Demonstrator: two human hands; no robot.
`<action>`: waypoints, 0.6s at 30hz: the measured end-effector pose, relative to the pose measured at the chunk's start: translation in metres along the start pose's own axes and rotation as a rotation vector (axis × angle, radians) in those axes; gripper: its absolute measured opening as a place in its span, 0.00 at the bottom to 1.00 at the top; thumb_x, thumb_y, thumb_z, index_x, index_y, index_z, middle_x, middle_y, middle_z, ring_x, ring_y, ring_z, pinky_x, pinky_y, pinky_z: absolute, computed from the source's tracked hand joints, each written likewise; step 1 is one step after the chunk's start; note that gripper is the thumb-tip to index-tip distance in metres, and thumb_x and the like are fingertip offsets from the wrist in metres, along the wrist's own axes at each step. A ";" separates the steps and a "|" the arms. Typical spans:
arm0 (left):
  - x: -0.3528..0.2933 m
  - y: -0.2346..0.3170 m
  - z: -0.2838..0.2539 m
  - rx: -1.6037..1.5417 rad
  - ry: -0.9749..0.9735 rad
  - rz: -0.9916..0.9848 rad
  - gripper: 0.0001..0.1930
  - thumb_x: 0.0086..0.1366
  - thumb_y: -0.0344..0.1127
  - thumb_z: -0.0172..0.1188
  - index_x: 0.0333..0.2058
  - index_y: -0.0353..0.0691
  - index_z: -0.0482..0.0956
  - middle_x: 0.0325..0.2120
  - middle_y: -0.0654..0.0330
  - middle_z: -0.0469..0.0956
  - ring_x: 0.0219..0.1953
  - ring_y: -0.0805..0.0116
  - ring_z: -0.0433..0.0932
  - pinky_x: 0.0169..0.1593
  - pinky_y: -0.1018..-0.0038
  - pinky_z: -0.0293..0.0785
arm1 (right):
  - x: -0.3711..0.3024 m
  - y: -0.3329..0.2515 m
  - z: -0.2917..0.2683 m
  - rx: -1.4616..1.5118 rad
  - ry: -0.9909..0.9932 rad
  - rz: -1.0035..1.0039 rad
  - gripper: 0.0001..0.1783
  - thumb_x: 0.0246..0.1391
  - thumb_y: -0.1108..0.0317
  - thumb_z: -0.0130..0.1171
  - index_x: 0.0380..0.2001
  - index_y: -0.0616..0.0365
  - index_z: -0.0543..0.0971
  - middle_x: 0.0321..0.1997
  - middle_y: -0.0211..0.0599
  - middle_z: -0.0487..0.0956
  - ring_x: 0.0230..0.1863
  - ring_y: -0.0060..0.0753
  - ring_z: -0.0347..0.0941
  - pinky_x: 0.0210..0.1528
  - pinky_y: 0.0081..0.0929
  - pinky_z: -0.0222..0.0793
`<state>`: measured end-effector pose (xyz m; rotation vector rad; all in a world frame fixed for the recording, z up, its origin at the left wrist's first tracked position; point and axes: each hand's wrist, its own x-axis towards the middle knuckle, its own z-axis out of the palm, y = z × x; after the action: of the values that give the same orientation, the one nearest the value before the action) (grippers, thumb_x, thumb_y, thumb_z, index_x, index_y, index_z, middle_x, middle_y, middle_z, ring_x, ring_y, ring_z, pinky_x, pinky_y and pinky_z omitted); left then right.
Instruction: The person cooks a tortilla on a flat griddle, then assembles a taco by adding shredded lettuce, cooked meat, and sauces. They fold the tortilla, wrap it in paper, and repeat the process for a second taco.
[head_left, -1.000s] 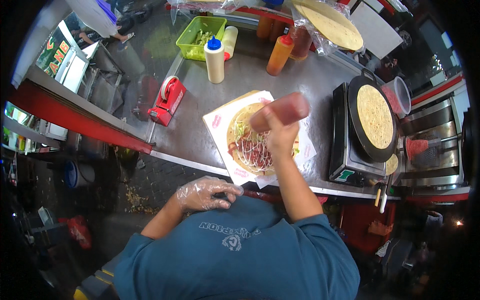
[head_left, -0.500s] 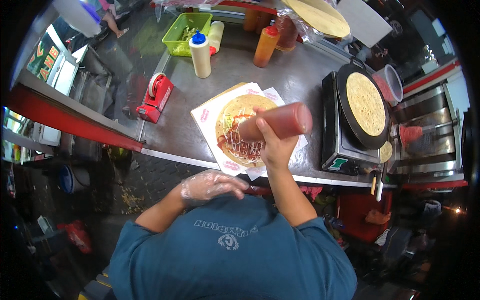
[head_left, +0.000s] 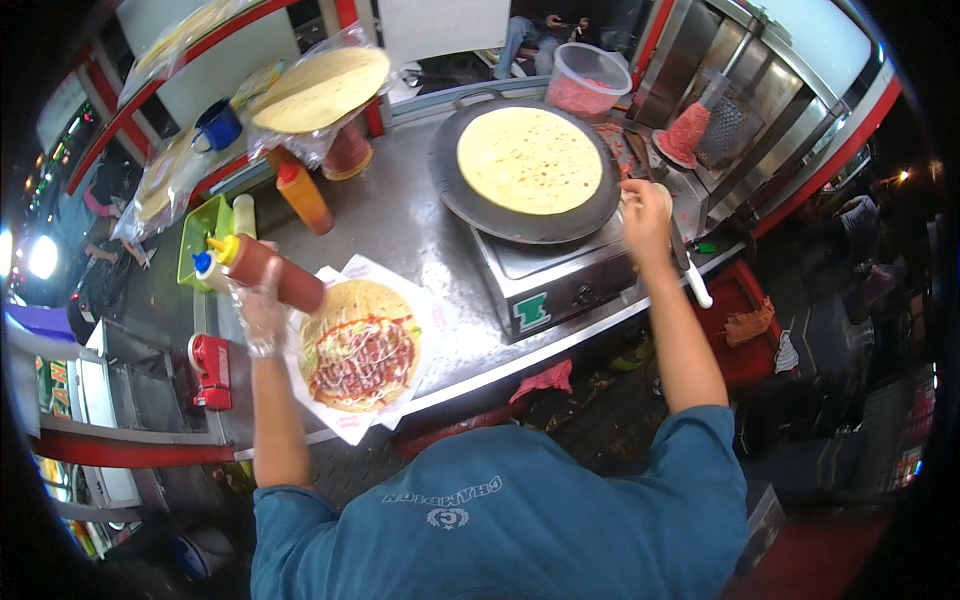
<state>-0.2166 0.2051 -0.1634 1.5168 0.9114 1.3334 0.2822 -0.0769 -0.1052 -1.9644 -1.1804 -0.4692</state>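
Observation:
A clear plastic glove covers my left hand (head_left: 258,305), which is closed around a red sauce bottle (head_left: 285,278), its yellow nozzle pointing up. Just right of it, a flatbread (head_left: 365,300) topped with shreds, chopped meat, white sauce and red sauce lies on white paper (head_left: 345,425). My bare right hand (head_left: 648,225) is at the right edge of a round black griddle pan (head_left: 455,185). Its fingers are pinched at a small pale thing that they mostly hide. On the pan lies another plain flatbread (head_left: 530,160). A white-handled knife (head_left: 695,285) rests beside my right hand.
The pan sits on a stove (head_left: 545,290). Beyond are a tub of pink shreds (head_left: 588,85) and a vertical meat spit (head_left: 685,135). An orange sauce bottle (head_left: 305,200), green basket (head_left: 190,265), red tape dispenser (head_left: 210,370) and bagged flatbreads (head_left: 320,90) stand to the left.
The red sauce bottle has passed from my right hand, where it was tipped over the filled flatbread, to my left. My right hand has moved to the pan's right edge. The view has swung right.

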 end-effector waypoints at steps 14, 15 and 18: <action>0.031 -0.123 -0.032 0.544 0.140 -0.183 0.46 0.64 0.46 0.72 0.72 0.33 0.57 0.68 0.44 0.68 0.69 0.53 0.69 0.70 0.61 0.64 | 0.098 0.175 -0.046 0.215 -0.506 0.265 0.22 0.71 0.55 0.54 0.34 0.66 0.81 0.27 0.38 0.82 0.31 0.33 0.80 0.37 0.36 0.75; 0.016 -0.129 -0.040 0.551 0.171 -0.192 0.46 0.66 0.46 0.71 0.73 0.34 0.56 0.69 0.44 0.66 0.70 0.53 0.68 0.71 0.61 0.63 | 0.120 0.153 -0.061 0.270 -0.558 0.323 0.23 0.72 0.54 0.54 0.31 0.65 0.80 0.23 0.35 0.78 0.26 0.28 0.75 0.32 0.34 0.71; -0.025 -0.129 -0.062 0.599 0.181 -0.207 0.45 0.69 0.48 0.67 0.75 0.36 0.52 0.72 0.45 0.61 0.73 0.55 0.64 0.73 0.63 0.60 | 0.164 0.094 -0.067 0.096 -0.825 0.307 0.27 0.73 0.53 0.54 0.26 0.65 0.78 0.19 0.27 0.72 0.20 0.17 0.65 0.23 0.24 0.63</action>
<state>-0.2776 0.2335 -0.2924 1.6911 1.6447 1.1087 0.4506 -0.0597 0.0029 -2.2632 -1.2905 0.6086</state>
